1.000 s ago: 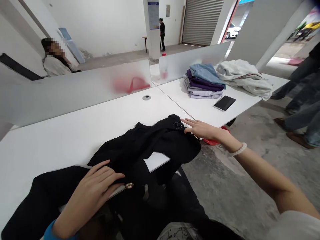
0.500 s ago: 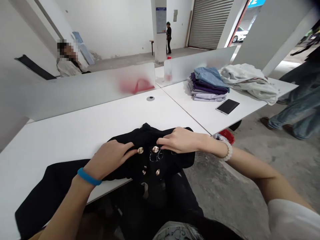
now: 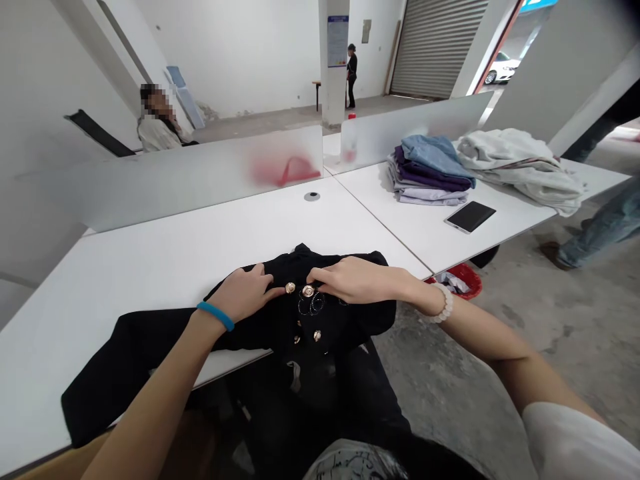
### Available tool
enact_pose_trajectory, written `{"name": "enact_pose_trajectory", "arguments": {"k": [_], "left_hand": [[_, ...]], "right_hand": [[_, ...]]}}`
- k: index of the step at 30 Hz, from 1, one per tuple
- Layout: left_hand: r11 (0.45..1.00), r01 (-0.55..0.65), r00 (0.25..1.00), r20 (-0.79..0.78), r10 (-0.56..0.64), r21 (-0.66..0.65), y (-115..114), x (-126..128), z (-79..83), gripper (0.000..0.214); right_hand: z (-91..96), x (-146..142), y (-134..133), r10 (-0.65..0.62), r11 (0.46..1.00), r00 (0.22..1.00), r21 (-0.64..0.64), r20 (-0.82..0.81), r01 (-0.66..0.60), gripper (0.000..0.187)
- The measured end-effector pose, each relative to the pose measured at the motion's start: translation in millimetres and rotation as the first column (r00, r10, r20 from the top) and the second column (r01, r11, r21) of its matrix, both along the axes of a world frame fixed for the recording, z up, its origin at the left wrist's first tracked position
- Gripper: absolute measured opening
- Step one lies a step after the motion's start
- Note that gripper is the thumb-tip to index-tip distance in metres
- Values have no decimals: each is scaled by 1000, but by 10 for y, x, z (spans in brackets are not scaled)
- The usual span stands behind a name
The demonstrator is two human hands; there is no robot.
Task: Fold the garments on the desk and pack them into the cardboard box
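A black garment with gold buttons, a jacket by its look (image 3: 275, 323), lies across the front edge of the desk and hangs towards my lap. One sleeve stretches out to the left. My left hand (image 3: 245, 293) pinches the cloth beside a gold button (image 3: 290, 288). Just opposite, my right hand (image 3: 353, 280) is closed on the other front edge, its fingertips at a second gold button (image 3: 309, 291). The two buttons sit close together with a small gap. Below them are a looped, beaded decoration (image 3: 313, 303) and another gold button (image 3: 317, 336).
On the white desk (image 3: 200, 257), to the right, are folded clothes (image 3: 433, 167), a pale heap of cloth (image 3: 517, 163) and a phone (image 3: 471, 217). A frosted divider (image 3: 200, 173) runs behind. Below the desk stands a red basket (image 3: 473, 280). Other people are around the room.
My left hand has come nearer to my right hand, so the two top buttons are closer together. The view has swung slightly left. The person in jeans at the right shows less.
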State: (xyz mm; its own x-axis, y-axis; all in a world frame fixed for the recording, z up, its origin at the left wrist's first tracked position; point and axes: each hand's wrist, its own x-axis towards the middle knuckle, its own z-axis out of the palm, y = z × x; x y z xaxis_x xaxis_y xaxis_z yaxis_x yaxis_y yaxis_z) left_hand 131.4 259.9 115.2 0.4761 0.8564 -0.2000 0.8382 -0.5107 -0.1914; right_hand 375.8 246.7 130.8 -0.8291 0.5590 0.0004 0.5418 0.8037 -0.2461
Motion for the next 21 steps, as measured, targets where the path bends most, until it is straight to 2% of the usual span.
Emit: {"name": "enact_pose_trajectory", "arguments": {"k": [2,4,7,9,12,17,21], "left_hand": [[996,11,1000,26,-8,-89,6,-1,-37,56],[976,83,994,91,-66,-200,16,26,-84,55],[967,179,977,150,-153,-179,27,122,-157,54],[978,147,985,115,-131,-145,34,192,-211,52],[983,84,994,85,-70,-165,55,242,-294,47],[999,-20,991,129,24,-33,95,213,-350,34],[998,-68,983,172,65,14,72,233,-291,28]], "right_hand": [[-15,9,-11,40,999,999,-28,2,-40,25],[-75,4,-18,82,996,996,-23,24,-81,28],[-242,-32,-40,105,994,994,-7,42,-105,28],[-365,-60,-69,80,997,995,-2,55,-80,27],[-472,-72,-134,5,1000,996,14,94,-7,25],[-373,-21,-254,-16,999,1000,-37,-11,15,24],[-303,-34,-245,-75,997,993,8,-96,76,24]]}}
